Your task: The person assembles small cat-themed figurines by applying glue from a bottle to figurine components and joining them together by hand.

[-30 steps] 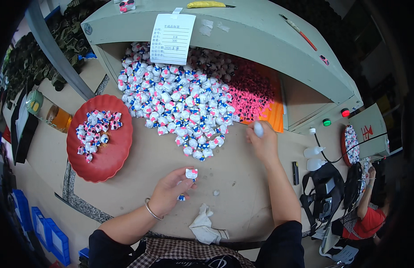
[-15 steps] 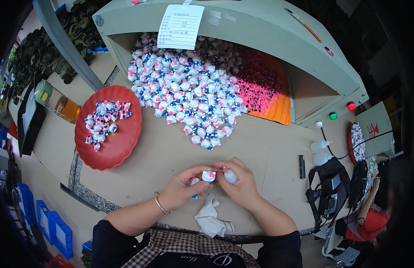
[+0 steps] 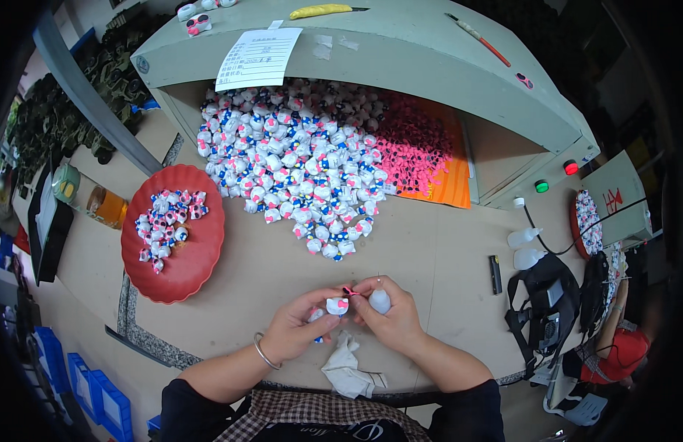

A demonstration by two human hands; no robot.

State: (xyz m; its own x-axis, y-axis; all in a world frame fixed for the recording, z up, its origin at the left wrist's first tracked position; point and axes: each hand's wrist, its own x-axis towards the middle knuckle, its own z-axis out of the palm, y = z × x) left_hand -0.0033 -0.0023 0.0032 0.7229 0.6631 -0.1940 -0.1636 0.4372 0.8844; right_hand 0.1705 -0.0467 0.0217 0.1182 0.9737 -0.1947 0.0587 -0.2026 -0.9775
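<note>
My left hand (image 3: 291, 325) is closed on a small white cat figurine (image 3: 337, 306) with a pink bow, held between thumb and fingers. A second white and blue figurine (image 3: 316, 316) is tucked in the same palm. My right hand (image 3: 397, 321) pinches tiny pink sunglasses (image 3: 350, 292) with dark lenses, right beside the first figurine's head; whether they touch it I cannot tell. That hand also grips a small white squeeze bottle (image 3: 380, 301) with a thin needle tip pointing up. Below my hands a crumpled white cloth (image 3: 347, 366) lies on the table (image 3: 268, 258).
A heap of figurines (image 3: 297, 162) spills from under a grey-green shelf (image 3: 386, 59). Beside it pink sunglasses pieces (image 3: 411, 155) lie on an orange sheet. A red scalloped plate (image 3: 172, 287) holds several figurines at left. Bottles (image 3: 529, 258) and a black bag (image 3: 544, 309) stand right.
The view has shifted slightly. The pink sunglasses now show more clearly between my fingertips, and the needle tip of the bottle points upward. Both hands keep their hold.
</note>
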